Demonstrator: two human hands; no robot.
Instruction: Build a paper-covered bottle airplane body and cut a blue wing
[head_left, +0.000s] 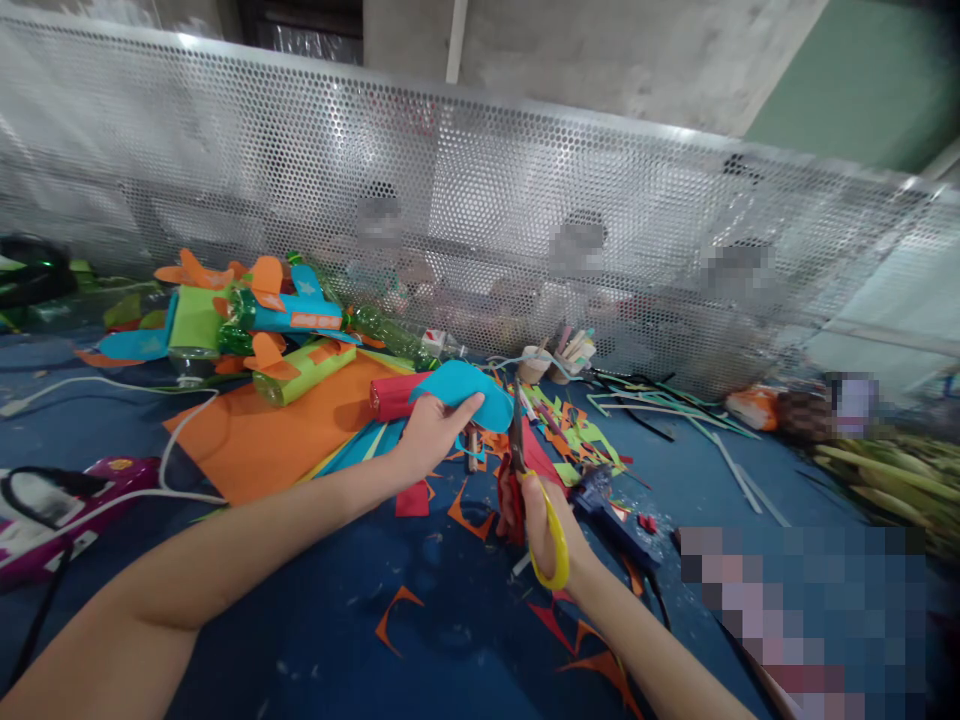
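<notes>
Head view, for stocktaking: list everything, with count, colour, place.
Paper piece: one, blue, centre
Scissors: one, yellow-handled, centre
Scraps: many, mixed, centre
Cylinder: one, red, centre
Large sheet: one, orange, left
Bottles: several, multicoloured, back left
Cables: several, white, black, left
Unclear item: one, purple, left
Cups: two, pale, back
Glue gun: one, blue, right
Strips: several, mixed, right
Bundle: one, yellowish, right
Screen: one, silver, back
Wall: one, grey, back
Table: one, blue, underneath
Left hand: one, holding paper
Right hand: one, holding scissors

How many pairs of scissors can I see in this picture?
1: the yellow-handled scissors, in the right hand, blades beside the blue paper in the left hand. Others may be hidden under paper scraps.
</notes>
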